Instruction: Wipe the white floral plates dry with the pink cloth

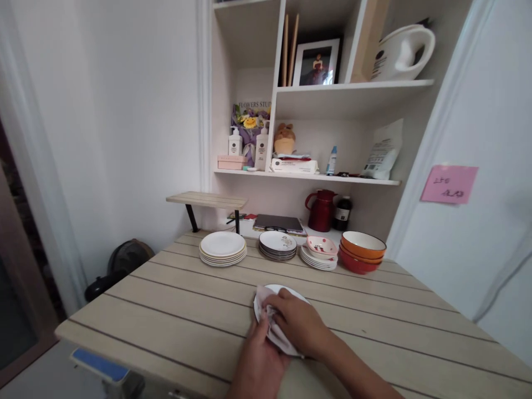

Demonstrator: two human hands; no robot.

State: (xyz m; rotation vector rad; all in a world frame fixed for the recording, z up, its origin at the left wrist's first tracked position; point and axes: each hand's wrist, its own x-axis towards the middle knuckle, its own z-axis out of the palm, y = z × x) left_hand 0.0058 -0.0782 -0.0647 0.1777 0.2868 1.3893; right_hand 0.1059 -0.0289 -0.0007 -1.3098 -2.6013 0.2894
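A white plate with a dark rim (291, 289) is held just over the front middle of the wooden table, partly covered by a pale pink cloth (277, 334). My left hand (261, 354) grips the plate's near left edge, thumb on top, with the cloth beside the thumb. From the right, my right hand (297, 318) reaches over the plate, its fingers bent and closed on the cloth against the plate's face. The hands and cloth hide much of the plate.
Along the back stand white plates (223, 244), dark-rimmed plates (277, 242), small plates (318, 260) under a pink-patterned bowl (322, 246), and orange and red bowls (361, 253). Behind are a small raised shelf (208, 199), a laptop (279, 223), a red jug (321, 210) and a dark bottle (342, 213).
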